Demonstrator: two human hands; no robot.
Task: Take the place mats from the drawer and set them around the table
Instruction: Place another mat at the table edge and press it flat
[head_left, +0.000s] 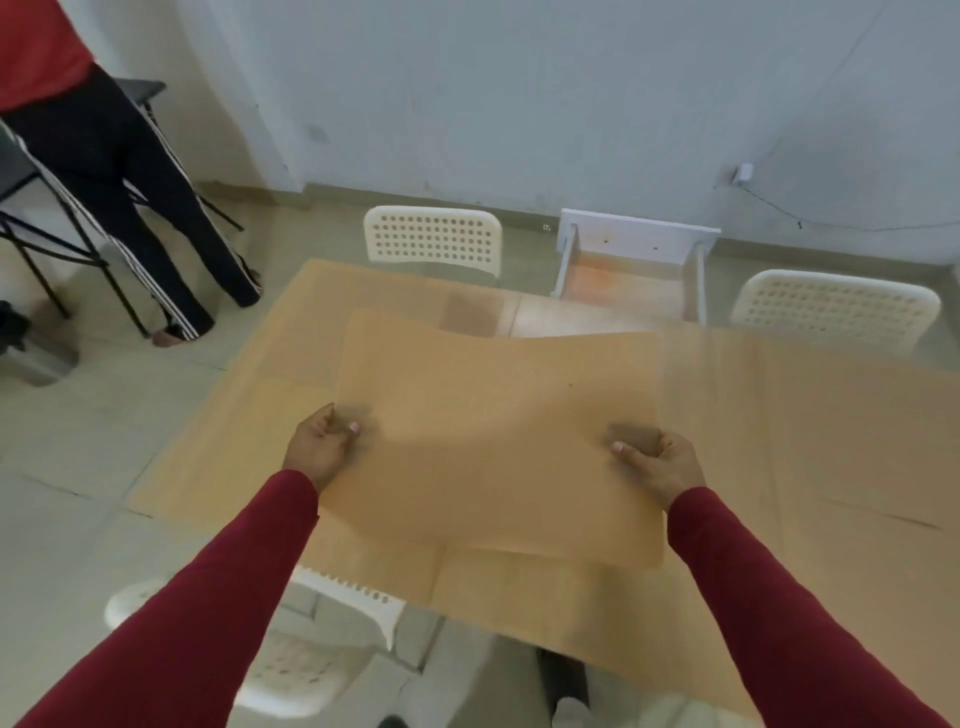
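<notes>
I hold a tan place mat (493, 441) flat in the air over the table (831, 441). My left hand (319, 447) pinches its left edge, thumb on top. My right hand (657, 462) pinches its right edge the same way. At least one more sheet shows under the held mat at its lower edge; I cannot tell whether it is in my grip. Other tan mats (223, 441) lie on the table at the left and near edges. The white drawer (631, 265) stands open on the floor beyond the table's far edge.
White perforated chairs stand at the far side (434, 241), the far right (836, 306) and just below me at the near left (291, 670). A person in dark striped trousers (135, 208) stands at the far left beside a black folding stand (52, 223).
</notes>
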